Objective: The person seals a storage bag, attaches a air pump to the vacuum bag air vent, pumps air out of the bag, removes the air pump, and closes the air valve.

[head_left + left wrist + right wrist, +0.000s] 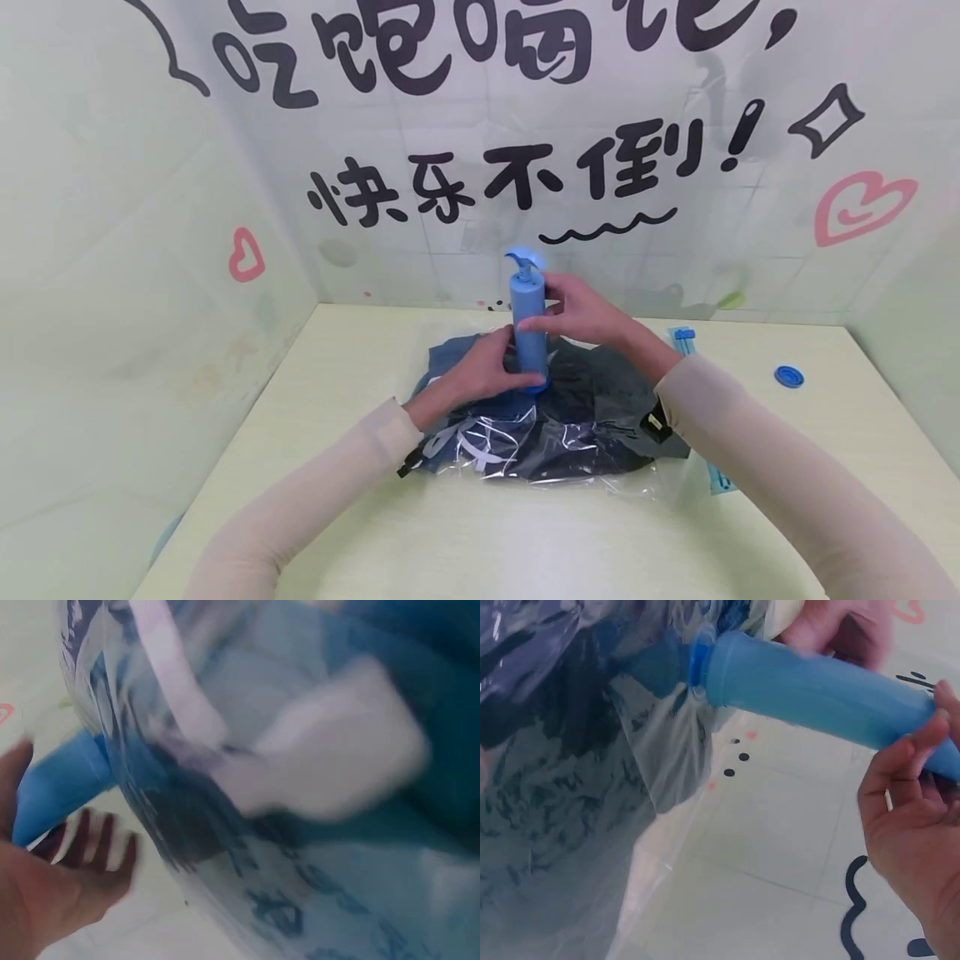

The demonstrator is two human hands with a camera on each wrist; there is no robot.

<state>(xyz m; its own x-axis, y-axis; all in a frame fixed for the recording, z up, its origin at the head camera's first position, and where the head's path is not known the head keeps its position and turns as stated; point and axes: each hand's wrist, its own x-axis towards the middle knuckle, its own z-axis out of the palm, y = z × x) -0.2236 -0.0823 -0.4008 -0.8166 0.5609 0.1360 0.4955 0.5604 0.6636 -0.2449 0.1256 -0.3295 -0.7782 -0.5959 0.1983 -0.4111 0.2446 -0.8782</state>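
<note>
A light blue hand pump (528, 302) stands upright on a clear plastic bag (525, 458) holding dark folded clothes (570, 383). My right hand (588, 312) grips the upper part of its cylinder, thumb across the front. Above that the pump's handle (523, 257) sticks up. Low at the pump's base, my left hand (483, 367) lies around the cylinder, its thumb stretched across the front. In the left wrist view the fingers (97, 832) are loosely spread and blurred beside the pump. The right wrist view shows the pump's blue base ring (700, 664) against the film.
To the right on the pale table (360, 533) lies a round blue cap (789, 377). A teal strip (723, 482) shows from under my right forearm, with a blue clip (684, 335) at its far end. A white printed wall sheet (465, 275) rises behind.
</note>
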